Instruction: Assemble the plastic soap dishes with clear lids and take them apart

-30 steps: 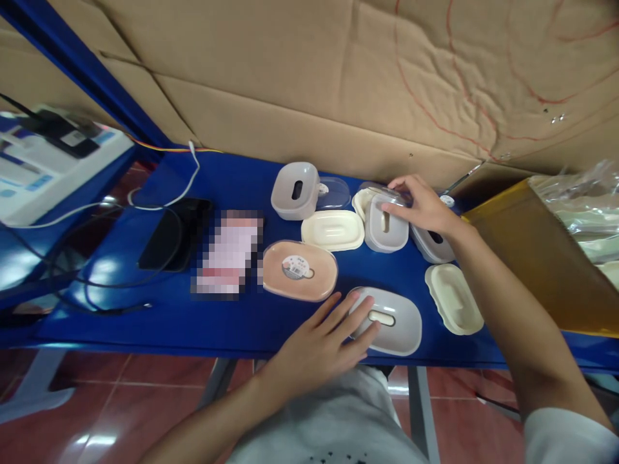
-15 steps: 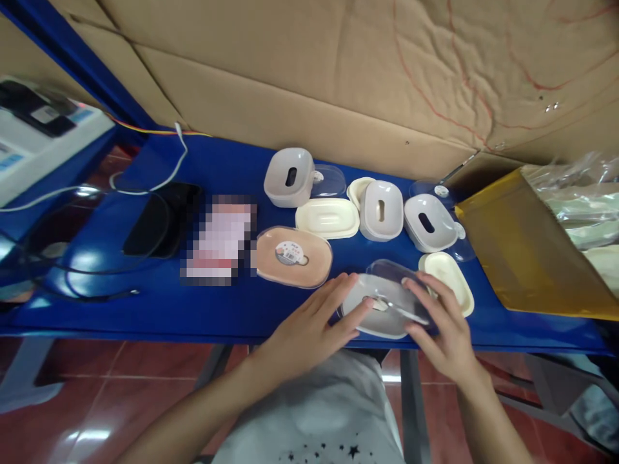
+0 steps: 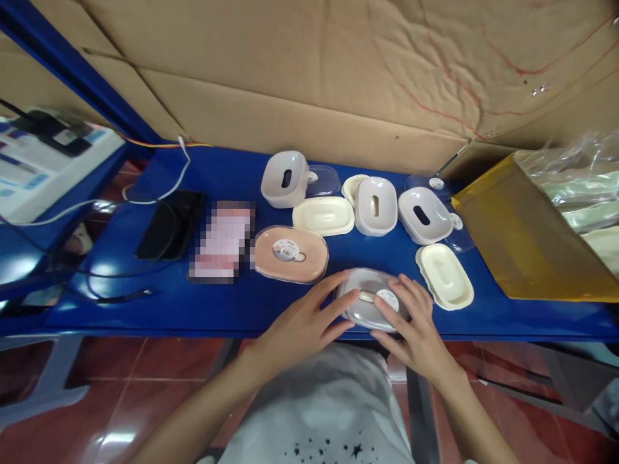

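Near the front edge of the blue table is a grey rounded soap box (image 3: 368, 317) with its clear lid (image 3: 355, 281) lying over it. The lid carries a round white label (image 3: 388, 299), and a pale oval shows at its middle. My left hand (image 3: 316, 316) holds the box's left side, fingers spread across the lid. From the right, my right hand (image 3: 416, 328) grips the other side, its fingers resting on the lid and partly covering the label. To the left lies a peach soap box (image 3: 314, 251) under its own clear lid.
Behind are open grey boxes (image 3: 376, 225), clear lids (image 3: 325, 182) and cream trays (image 3: 323, 216); another cream tray (image 3: 447, 277) lies right. A carton (image 3: 522, 258) with plastic-wrapped pieces stands at right. At left are a pixelated phone (image 3: 222, 241), a black object (image 3: 169, 225) and cables (image 3: 167, 185).
The clear lid, tilted and off to the right before, now lies flat over the grey box. My right hand has come left with it; my left hand has stayed at the box.
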Action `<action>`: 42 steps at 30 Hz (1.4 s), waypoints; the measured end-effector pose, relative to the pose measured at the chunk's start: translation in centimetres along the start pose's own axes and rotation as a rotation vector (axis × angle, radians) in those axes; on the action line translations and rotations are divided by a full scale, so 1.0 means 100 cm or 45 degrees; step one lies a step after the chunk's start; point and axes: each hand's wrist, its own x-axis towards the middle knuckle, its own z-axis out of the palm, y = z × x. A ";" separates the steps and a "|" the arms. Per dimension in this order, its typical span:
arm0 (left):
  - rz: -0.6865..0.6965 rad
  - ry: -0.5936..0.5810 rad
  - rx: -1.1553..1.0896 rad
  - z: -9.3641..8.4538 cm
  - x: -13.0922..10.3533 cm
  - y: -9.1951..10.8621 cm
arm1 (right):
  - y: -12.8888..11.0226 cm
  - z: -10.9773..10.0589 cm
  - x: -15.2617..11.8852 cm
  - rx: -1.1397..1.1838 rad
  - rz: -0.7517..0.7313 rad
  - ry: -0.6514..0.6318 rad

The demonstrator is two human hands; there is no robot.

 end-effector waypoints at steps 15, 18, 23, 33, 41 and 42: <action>-0.121 -0.016 -0.157 0.001 -0.001 -0.004 | -0.006 -0.009 0.005 -0.107 0.004 -0.110; -0.144 -0.024 -0.163 0.001 -0.002 -0.003 | -0.002 -0.011 -0.003 -0.068 0.075 -0.066; -0.167 -0.049 -0.195 0.001 -0.002 -0.003 | 0.002 -0.008 -0.011 0.035 0.135 -0.007; -0.157 -0.072 0.059 0.005 0.000 0.003 | 0.006 -0.008 -0.001 0.015 0.152 -0.027; -0.078 -0.026 0.315 0.009 -0.003 0.006 | 0.039 -0.049 0.034 0.111 0.241 -0.077; -0.060 -0.043 0.304 0.009 -0.004 0.005 | 0.044 -0.054 0.040 0.096 0.257 -0.023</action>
